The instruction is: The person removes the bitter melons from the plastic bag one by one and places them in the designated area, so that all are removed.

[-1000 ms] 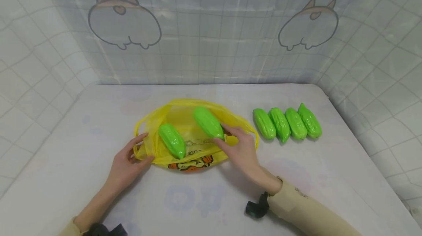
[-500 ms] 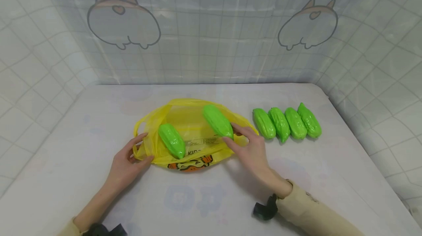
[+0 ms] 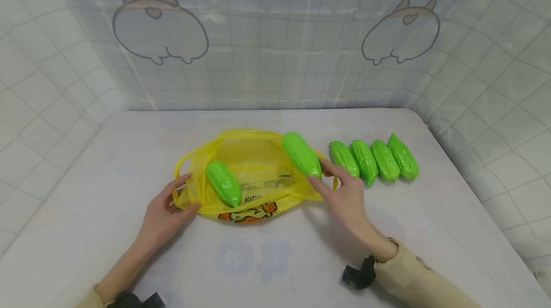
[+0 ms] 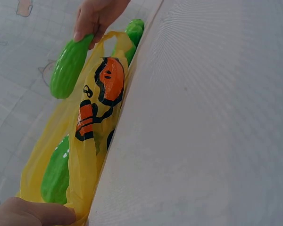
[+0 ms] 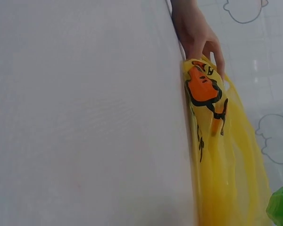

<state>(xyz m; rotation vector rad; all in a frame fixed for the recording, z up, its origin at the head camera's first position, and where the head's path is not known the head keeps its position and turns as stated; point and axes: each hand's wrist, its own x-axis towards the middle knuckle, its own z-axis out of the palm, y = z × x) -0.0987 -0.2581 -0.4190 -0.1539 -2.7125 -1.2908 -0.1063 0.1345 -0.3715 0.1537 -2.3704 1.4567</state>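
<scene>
My right hand (image 3: 344, 198) pinches the lower end of a glossy green toy bitter melon (image 3: 302, 154), raised over the right side of a yellow plastic bag (image 3: 267, 155). In the left wrist view, that bitter melon (image 4: 68, 66) hangs from the fingertips above the bag's rim. At the bag's left edge, my left hand (image 3: 161, 214) grips the plastic near the handle, thumb in front. The bag lies with its mouth spread wide, and a second bitter melon (image 3: 224, 183) rests inside at the left. Only a corner of the held bitter melon (image 5: 280, 207) shows in the right wrist view.
Several more bitter melons (image 3: 384, 160) lie side by side on the white tabletop (image 3: 241, 269), right of the bag. A tiled backdrop (image 3: 275, 49) with animal drawings stands behind the table and along both sides.
My right hand has moved right with the bitter melon, from over the bag's middle to its right edge. The left hand, the bag and the other bitter melons stay essentially where they were.
</scene>
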